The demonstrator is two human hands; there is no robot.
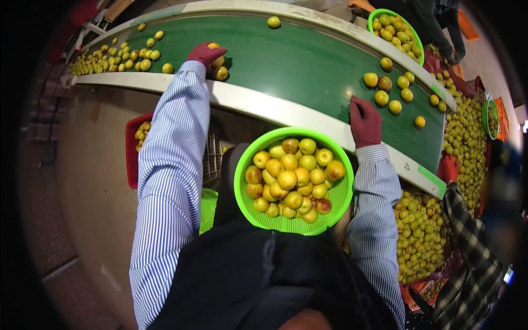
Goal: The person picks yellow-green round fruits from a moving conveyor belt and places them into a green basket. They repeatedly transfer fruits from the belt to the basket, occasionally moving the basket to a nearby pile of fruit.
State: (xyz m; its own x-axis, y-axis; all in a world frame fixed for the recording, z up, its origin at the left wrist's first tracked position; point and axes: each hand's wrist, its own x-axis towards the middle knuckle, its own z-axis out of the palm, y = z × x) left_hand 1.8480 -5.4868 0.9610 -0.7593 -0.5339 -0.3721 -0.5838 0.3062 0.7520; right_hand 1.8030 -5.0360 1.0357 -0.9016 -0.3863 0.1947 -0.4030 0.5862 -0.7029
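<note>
My left hand, in a dark red glove, is over the green conveyor belt near its close edge. Its fingers curl beside a few round yellow fruits; one reddish-yellow fruit shows at the fingers, but whether it is gripped is unclear. My right hand, gloved alike, reaches over the belt's near rail. No fruit shows in it, and a gap parts its thumb and fingers. Against my lap rests a bright green plastic basket of yellow fruits, some with brown-red patches.
Loose fruits crowd the belt's left end; several lie right of my right hand. Beyond the right end are fruit heaps, a co-worker's red-gloved hand and plaid sleeve. A full green basket and red crate flank the belt.
</note>
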